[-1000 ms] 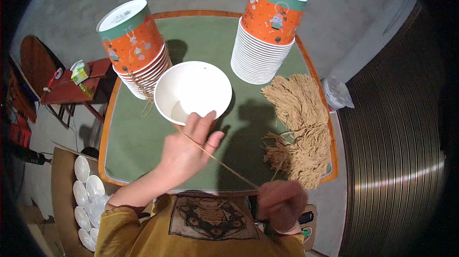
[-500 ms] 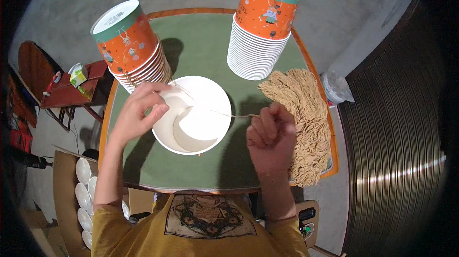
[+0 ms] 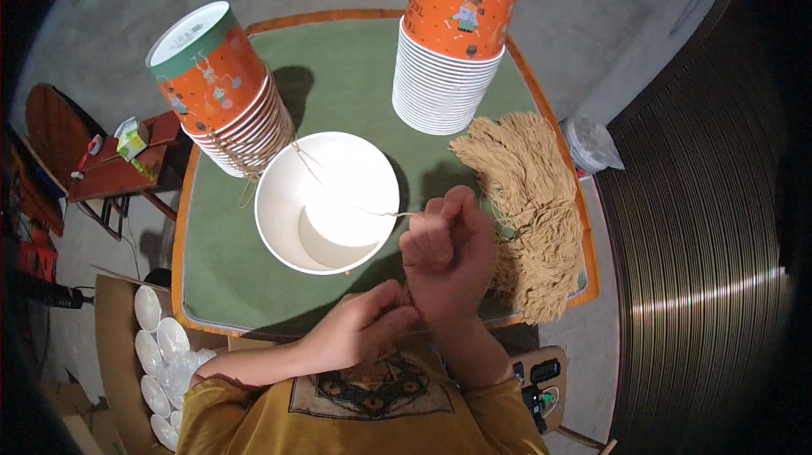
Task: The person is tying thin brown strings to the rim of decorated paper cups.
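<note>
Paper bucket [image 3: 277, 218], white inside and mouth up, stands on the green tabletop [image 3: 351, 57] before the person, just beside the left stack of orange-and-green buckets [image 3: 211, 87]. Its far-left rim is crossed by a thin tan cord [image 3: 399, 215], which runs over the open mouth to the right hand [image 3: 448, 231]. That hand is closed, the cord's near end at its curled fingers. The left hand [image 3: 364, 328] lies low by the right wrist, fingers bent inward; it is slightly blurred, so I cannot tell whether it grips anything, or whether it touches the wrist.

As for progress, the cord lies loosely across this bucket — no finished loop or knot shows on it, though most of its outer wall is out of sight. At the left stack, lengths of cord [image 3: 249, 155] drape over the nested rims, so some buckets there seem to have theirs; how many is impossible to count. The right stack of upturned buckets [image 3: 452, 57] shows no cord at all, and a thick tan cord bundle [image 3: 541, 227] lies along the table's right side — plenty of both, it appears, remains unused.
</note>
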`<act>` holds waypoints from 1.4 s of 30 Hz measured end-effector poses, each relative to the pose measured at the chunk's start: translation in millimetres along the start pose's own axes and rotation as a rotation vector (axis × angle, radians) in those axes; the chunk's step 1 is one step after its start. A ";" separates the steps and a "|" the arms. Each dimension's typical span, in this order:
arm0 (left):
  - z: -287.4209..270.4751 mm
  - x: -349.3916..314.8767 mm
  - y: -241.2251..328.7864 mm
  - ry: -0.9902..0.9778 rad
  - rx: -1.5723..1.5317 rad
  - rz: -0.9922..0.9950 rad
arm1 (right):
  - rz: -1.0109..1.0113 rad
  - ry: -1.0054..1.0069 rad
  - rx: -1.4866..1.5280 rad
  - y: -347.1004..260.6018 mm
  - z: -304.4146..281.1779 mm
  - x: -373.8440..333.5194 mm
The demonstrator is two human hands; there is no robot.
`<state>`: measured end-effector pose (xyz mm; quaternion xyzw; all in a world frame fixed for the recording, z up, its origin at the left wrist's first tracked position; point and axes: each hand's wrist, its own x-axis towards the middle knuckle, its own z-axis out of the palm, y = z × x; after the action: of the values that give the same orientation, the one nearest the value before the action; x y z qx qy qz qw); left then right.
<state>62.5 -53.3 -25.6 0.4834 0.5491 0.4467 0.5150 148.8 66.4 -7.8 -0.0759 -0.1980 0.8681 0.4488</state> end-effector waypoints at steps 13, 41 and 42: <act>-9.8 -12.3 0.5 0.088 0.317 0.101 | -0.042 0.058 -0.653 -14.0 -36.7 -4.7; -35.9 -11.2 21.0 -0.111 0.309 -0.141 | -0.146 -0.444 -1.493 -18.5 -38.3 -51.9; -37.7 -14.3 16.9 -0.072 0.346 -0.031 | -0.146 -0.444 -1.492 -15.9 -39.2 -52.1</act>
<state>26.1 -65.0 -4.3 0.5719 0.6064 0.3199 0.4504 203.4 43.2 -39.3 -0.1689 -0.8189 0.4687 0.2848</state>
